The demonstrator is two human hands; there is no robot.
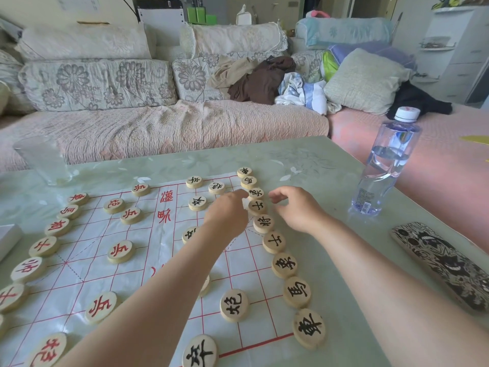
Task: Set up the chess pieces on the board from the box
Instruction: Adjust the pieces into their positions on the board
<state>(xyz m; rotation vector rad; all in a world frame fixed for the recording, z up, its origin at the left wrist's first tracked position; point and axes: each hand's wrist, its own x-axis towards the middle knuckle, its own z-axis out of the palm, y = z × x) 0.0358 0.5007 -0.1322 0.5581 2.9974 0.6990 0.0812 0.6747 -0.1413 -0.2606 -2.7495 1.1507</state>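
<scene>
A plastic chess board (158,250) with red lines lies on the table. Round wooden pieces with red characters (119,251) line its left side, and some stand further in. Pieces with black characters (284,264) run in a row down its right edge, with others inside that row. My left hand (227,213) reaches across the board, and its fingertips touch the left edge of a black piece (256,192) near the far end of that row. My right hand (296,207) hovers just right of the row with loosely curled fingers and holds nothing. My left forearm hides a few pieces.
A white box corner (8,239) shows at the left edge. An empty glass (45,160) stands at the far left and a water bottle (386,160) at the far right. A phone in a patterned case (444,263) lies to the right. A sofa stands behind the table.
</scene>
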